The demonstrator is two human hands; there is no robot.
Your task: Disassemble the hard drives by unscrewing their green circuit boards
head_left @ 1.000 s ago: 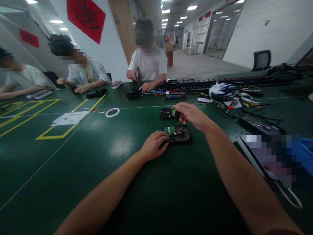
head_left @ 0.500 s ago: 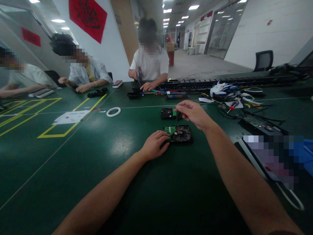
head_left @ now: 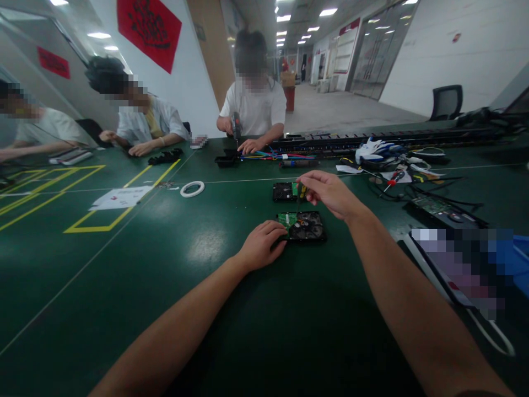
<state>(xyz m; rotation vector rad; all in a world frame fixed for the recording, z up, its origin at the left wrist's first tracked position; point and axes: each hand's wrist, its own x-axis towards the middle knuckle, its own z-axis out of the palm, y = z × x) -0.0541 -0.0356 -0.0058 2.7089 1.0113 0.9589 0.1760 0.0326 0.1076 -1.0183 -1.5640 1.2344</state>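
A hard drive (head_left: 313, 226) lies flat on the green table, its green circuit board and dark metal body facing up. My left hand (head_left: 262, 246) is closed on its left end, fingertips over the board's edge. Above it, my right hand (head_left: 330, 192) pinches a screwdriver (head_left: 303, 191) with a yellow and black handle, held upright. Its thin shaft points down at the drive near the board; whether the tip sits in a screw is too small to tell. Just behind lies a second hard drive (head_left: 283, 191), partly hidden by my right hand and the screwdriver.
A roll of white tape (head_left: 192, 189) and paper sheets (head_left: 119, 197) lie left. Gloves (head_left: 374, 149), a red screwdriver (head_left: 394, 179), cables and a circuit-board device (head_left: 444, 209) crowd the right. Across the table, a person holds a power drill (head_left: 236, 127); two others sit left.
The screwdriver handle has turned in my right fingers, so more yellow shows. My left hand and the hard drive have stayed in place.
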